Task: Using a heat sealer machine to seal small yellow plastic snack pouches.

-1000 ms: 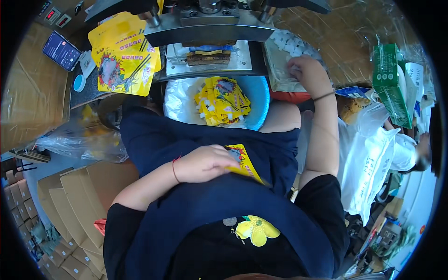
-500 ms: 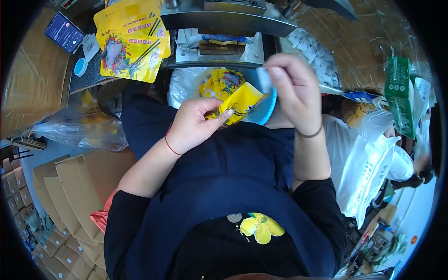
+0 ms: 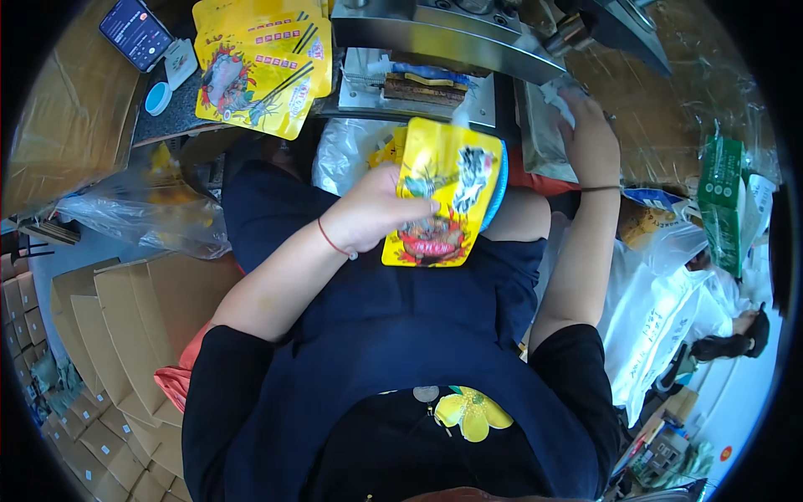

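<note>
My left hand [image 3: 365, 212] is closed on a yellow printed pouch [image 3: 458, 180], thumb across its front, held upright above my lap. A pale blurred bit [image 3: 461, 114] shows at the pouch's top edge; I cannot make out what it is. Out to the right, my right hand [image 3: 595, 144] is at a grey tray [image 3: 544, 149], its fingers over small white packets [image 3: 555, 99]. Those fingers are blurred and partly hidden, so a grip does not show. Behind the held pouch are a blue basin [image 3: 499, 191] and more yellow pouches [image 3: 385, 152], mostly covered.
A metal press [image 3: 443, 35] stands ahead, with a block [image 3: 425, 89] on its base. To its left lie fanned yellow pouches [image 3: 259, 79], a phone [image 3: 134, 38] and a round blue lid [image 3: 157, 99]. Cardboard [image 3: 125, 326] leans at left; a white sack [image 3: 661, 322] stands at right.
My right hand has moved away from the pouch, rightward to the tray; the small white piece it held no longer shows there. My left hand has turned the pouch upright, its printed face showing.
</note>
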{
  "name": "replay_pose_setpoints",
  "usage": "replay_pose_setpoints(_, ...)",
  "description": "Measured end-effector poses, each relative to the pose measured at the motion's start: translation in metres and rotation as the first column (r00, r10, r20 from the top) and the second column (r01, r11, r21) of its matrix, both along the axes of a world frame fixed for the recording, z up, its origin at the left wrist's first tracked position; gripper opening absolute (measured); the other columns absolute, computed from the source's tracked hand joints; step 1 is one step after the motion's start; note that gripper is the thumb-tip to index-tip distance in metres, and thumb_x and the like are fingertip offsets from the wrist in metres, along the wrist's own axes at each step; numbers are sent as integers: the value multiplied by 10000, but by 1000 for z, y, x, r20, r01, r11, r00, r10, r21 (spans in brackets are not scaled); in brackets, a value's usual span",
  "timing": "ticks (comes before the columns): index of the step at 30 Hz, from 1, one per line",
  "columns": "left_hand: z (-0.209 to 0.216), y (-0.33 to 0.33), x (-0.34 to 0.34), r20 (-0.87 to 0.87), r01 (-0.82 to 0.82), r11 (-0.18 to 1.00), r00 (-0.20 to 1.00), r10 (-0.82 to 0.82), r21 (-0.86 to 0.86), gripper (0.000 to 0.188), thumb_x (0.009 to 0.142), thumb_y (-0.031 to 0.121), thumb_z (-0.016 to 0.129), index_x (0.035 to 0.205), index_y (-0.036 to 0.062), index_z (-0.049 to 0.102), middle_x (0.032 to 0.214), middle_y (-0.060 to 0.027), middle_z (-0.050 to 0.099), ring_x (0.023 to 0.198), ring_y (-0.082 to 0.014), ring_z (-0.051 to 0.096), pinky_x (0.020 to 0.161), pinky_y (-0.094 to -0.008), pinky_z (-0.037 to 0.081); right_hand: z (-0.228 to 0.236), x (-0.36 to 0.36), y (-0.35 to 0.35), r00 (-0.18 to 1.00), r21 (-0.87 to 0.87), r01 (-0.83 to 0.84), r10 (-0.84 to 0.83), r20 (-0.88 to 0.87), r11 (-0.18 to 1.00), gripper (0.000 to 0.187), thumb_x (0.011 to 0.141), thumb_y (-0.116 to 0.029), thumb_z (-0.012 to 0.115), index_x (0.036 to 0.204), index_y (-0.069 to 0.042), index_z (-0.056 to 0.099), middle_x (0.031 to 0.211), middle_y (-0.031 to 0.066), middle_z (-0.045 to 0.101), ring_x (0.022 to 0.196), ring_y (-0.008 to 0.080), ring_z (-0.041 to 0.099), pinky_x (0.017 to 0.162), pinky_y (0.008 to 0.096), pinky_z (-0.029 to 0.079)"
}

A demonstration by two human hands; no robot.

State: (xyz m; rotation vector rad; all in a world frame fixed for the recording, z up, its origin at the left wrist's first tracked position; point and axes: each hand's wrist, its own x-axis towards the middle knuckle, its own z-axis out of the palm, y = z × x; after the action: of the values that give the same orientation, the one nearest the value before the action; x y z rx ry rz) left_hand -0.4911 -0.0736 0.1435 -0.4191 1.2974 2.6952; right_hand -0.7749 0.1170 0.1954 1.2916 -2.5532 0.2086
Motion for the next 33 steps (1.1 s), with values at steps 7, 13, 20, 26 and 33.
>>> replay_pose_setpoints(7, 10, -50, -36, 28, -117, 991, 993, 115, 71, 328, 894, -46, 616, 1220, -71, 593, 1168, -156, 695, 1012, -234, 706, 909, -374, 567, -25, -2, -5, 976, -17, 127, -123, 178, 992, 344, 915, -210, 639, 1252, -146, 607, 1230, 160, 609, 1091, 380, 606, 880, 448, 506)
replay_pose_setpoints(13, 3, -57, -18, -91, -340, 705, 926, 367, -622, 586, 874, 177, 777, 1307, -49, 453, 1215, -152, 602, 1053, -214, 636, 893, -339, 546, -27, -5, 0, 980, -14, 101, -97, 174, 995, 352, 916, -185, 634, 1263, -130, 609, 1190, 179, 629, 1088, 377, 612, 894, 442, 505)
replay_pose_setpoints(20, -4, -136, 65, -105, 12, -767, 989, 103, -642, 645, 804, 198, 741, 1405, 137, 513, 1416, -146, 503, 1268, -338, 496, 1051, -440, 386, -13, 12, 20, 991, -277, -28, 64, 121, 960, 303, 914, -69, 616, 1212, -32, 653, 1086, 186, 669, 949, 334, 669, 860, 393, 521)
replay_pose_setpoints(26, 7, -122, 60, -351, -455, 165, 831, 431, -875, 198, 942, 78, 631, 1119, 15, 694, 915, -108, 715, 799, -206, 664, 741, -299, 510, 6, 77, 2, 948, -432, -56, 184, 261, 900, 254, 914, -241, 669, 1011, -7, 668, 974, 138, 684, 862, 254, 660, 776, 344, 510)
replay_pose_setpoints(33, 24, -42, 25, -116, -195, 545, 978, 176, -815, 197, 864, 146, 763, 975, -12, 726, 748, -75, 684, 659, -91, 601, 628, -254, 477, 27, 128, -57, 529, -695, -76, 620, 579, 715, 242, 957, -143, 657, 1124, 29, 635, 1049, 56, 680, 910, 117, 614, 817, 250, 487)
